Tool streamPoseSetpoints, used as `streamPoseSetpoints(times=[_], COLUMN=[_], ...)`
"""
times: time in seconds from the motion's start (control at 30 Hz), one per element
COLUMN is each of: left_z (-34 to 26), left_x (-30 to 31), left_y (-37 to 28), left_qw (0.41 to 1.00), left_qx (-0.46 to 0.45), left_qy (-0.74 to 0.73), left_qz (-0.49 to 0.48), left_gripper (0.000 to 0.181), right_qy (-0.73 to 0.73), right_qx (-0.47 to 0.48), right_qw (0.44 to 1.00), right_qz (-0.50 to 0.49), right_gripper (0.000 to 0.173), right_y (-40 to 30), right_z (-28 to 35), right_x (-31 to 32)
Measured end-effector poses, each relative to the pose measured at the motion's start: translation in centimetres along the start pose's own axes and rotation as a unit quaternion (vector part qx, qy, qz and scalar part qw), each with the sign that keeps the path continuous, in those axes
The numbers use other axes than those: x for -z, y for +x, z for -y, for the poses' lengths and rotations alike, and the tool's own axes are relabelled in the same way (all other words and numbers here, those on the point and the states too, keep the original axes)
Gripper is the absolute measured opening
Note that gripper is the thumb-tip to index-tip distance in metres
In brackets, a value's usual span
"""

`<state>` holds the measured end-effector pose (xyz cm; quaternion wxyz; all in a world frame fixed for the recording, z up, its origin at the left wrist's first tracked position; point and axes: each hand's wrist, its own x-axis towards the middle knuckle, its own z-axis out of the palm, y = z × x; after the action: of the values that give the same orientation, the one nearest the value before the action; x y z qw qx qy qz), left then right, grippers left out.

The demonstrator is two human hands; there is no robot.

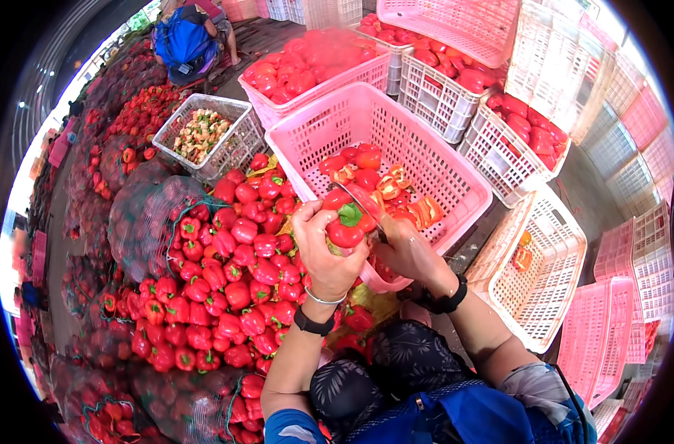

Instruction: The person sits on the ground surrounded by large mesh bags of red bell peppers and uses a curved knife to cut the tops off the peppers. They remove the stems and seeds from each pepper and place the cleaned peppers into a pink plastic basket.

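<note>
My left hand (328, 261) holds a red bell pepper (345, 236) with its green stem facing up. In my right hand (412, 250) is a knife (382, 235), its thin blade set against the pepper beside the stem; how deep it sits is hard to tell. Both hands are over the near edge of a pink plastic crate (426, 158). Inside that crate lie cut red pepper pieces (389, 187), some with their pale insides showing. Left of my hands spreads a large heap of whole red bell peppers (231, 294).
Mesh sacks of peppers (148, 222) lie leftward. A white crate (165, 130) holds pepper cores (202, 135). Filled crates (365, 72) stand beyond; a cream crate (564, 233) with a few pieces tilts at right, near pink crates (592, 333). Another person (187, 41) crouches far left.
</note>
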<state>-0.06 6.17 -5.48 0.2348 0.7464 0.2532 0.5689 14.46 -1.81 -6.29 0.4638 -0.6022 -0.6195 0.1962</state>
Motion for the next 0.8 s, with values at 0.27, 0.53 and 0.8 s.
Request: streamPoseSetpoints(times=[0.27,0.53,0.8], left_z=[-0.6,-0.2,1.5], left_x=[-0.8,-2.5,-0.3], left_y=[2.2,1.1,3.7], left_qw=[0.999,0.999,0.921], left_qx=[-0.005,0.001,0.129], left_qy=[-0.049,-0.046,-0.351], left_qz=[-0.011,0.016,-0.11], left_gripper=[0.06,0.064,0.065], right_qy=[-0.036,-0.05,-0.102], right_qx=[-0.01,-0.016,-0.073], right_qw=[0.999,0.998,0.991], right_qz=[-0.001,-0.023,-0.048], right_gripper=[0.008,0.008,0.013], right_y=[-0.1,-0.7,-1.6], right_z=[-2.2,-3.6,-5.1], right_x=[-0.2,-0.1,0.9])
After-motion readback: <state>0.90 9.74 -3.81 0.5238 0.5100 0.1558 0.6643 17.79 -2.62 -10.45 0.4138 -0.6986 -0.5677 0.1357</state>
